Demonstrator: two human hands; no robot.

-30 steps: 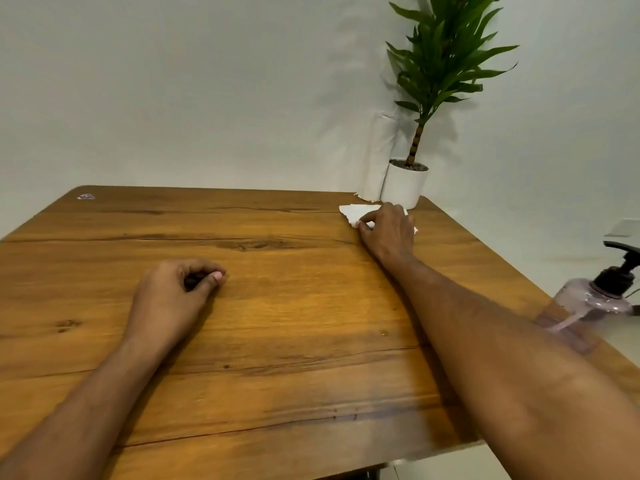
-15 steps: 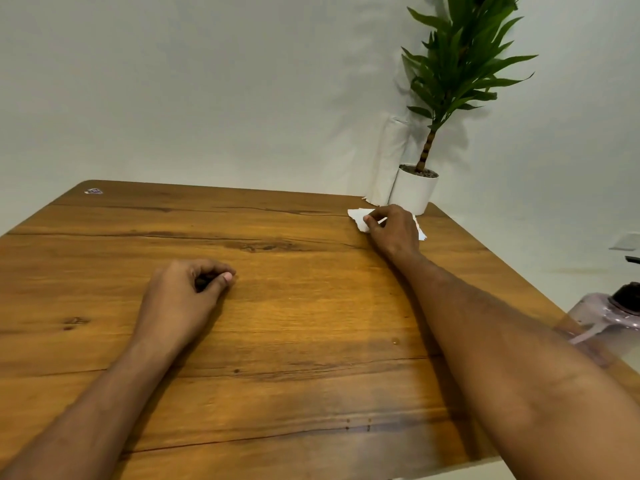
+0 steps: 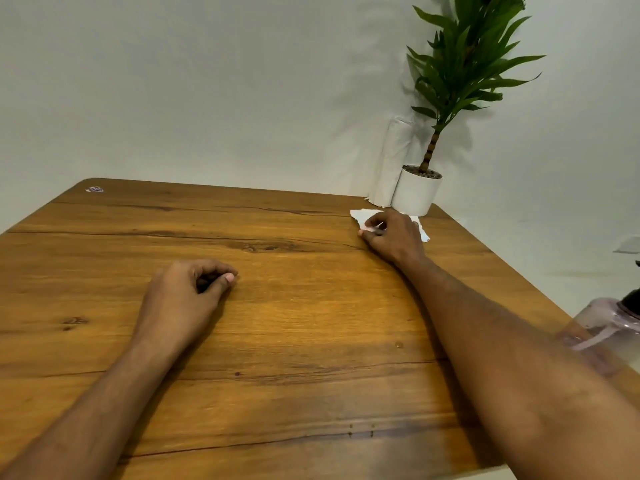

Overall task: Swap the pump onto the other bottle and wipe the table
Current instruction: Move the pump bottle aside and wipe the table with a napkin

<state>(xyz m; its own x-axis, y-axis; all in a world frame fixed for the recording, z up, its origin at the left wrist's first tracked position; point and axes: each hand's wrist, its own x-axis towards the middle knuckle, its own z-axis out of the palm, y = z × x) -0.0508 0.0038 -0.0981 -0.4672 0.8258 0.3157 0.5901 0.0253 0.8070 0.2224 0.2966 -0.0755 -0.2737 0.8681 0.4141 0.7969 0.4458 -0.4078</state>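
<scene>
While the right hand (image 3: 393, 235) lies far out near the back right corner of the wooden table (image 3: 277, 341), its curled fingers pinch a white paper tissue (image 3: 362, 215) that lies flat just in front of the white plant pot (image 3: 415, 194). The left hand (image 3: 187, 299) rests on the table with fingers curled loosely, holding nothing. At the right edge, a clear pinkish bottle (image 3: 609, 327) with a dark pump top is partly hidden behind the right forearm.
</scene>
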